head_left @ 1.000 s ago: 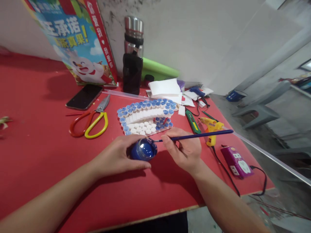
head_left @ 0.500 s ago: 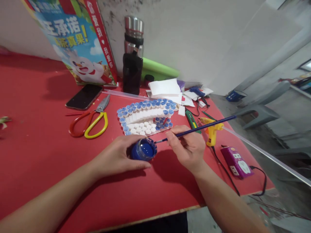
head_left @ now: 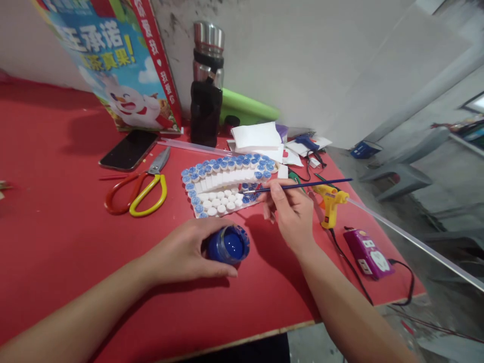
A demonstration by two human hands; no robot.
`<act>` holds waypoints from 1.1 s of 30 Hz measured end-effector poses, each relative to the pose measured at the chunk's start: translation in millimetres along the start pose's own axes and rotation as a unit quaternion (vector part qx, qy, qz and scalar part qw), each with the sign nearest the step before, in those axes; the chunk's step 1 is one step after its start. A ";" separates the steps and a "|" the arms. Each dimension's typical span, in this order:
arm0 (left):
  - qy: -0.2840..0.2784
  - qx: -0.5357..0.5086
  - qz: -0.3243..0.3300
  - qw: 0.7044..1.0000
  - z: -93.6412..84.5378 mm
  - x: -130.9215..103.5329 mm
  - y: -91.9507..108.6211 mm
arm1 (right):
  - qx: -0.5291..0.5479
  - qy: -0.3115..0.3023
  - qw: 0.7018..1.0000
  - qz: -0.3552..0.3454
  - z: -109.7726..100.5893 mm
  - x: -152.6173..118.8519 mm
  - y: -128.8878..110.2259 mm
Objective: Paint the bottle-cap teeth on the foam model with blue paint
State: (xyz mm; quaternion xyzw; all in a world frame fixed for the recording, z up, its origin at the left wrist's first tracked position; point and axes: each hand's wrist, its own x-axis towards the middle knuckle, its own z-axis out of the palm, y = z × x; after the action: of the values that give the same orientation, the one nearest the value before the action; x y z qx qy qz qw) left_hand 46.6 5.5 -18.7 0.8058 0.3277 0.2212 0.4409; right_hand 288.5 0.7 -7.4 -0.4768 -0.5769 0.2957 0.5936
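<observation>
My left hand (head_left: 192, 250) is wrapped round a small jar of blue paint (head_left: 229, 245), which tilts toward the right. Between the fingers of my right hand (head_left: 289, 212) is a thin dark-blue paintbrush (head_left: 313, 184), its tip pointing left over a craft piece (head_left: 227, 184). That piece is built of small round pieces and flat white strips. Its outer border and right-hand cluster are blue, while the round pieces at its lower middle are white. Whether the bristles touch the piece I cannot tell.
Scissors (head_left: 138, 189) and a phone (head_left: 129, 149) lie at left. Behind stand a bottle (head_left: 207, 85) and a printed bag (head_left: 124, 70). On the right are a yellow glue gun (head_left: 330, 204), a purple power strip (head_left: 368, 253) with cords, and white sheets (head_left: 255, 135).
The brush has moved from the jar's rim up and forward to the craft piece, with my right hand. My left hand and the jar have shifted slightly right and nearer me.
</observation>
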 end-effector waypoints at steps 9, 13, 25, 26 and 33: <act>-0.013 -0.016 -0.001 1.000 -0.2 -0.1 3.4 | -0.083 0.002 0.995 -0.049 4.7 -5.0 6.2; -0.039 -0.044 -0.015 0.998 0.7 0.4 8.3 | -0.086 0.040 0.994 -0.062 4.2 -7.1 -11.8; -0.073 -0.043 -0.062 0.994 2.6 1.0 9.1 | -0.195 0.044 0.958 -0.206 21.0 16.1 -39.6; -0.074 -0.048 -0.063 0.994 2.6 0.6 8.0 | -0.199 0.044 0.957 -0.205 22.2 14.7 -33.3; -0.073 -0.071 -0.067 0.993 1.2 -0.9 6.4 | -0.268 0.032 0.941 -0.202 12.5 7.5 -13.0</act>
State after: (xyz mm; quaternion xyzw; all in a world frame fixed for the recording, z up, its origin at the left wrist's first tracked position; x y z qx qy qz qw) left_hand 48.9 1.6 -13.9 0.7628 0.3313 0.1545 0.5334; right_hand 275.0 5.4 5.9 -0.5010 -0.6995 -0.0114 0.5095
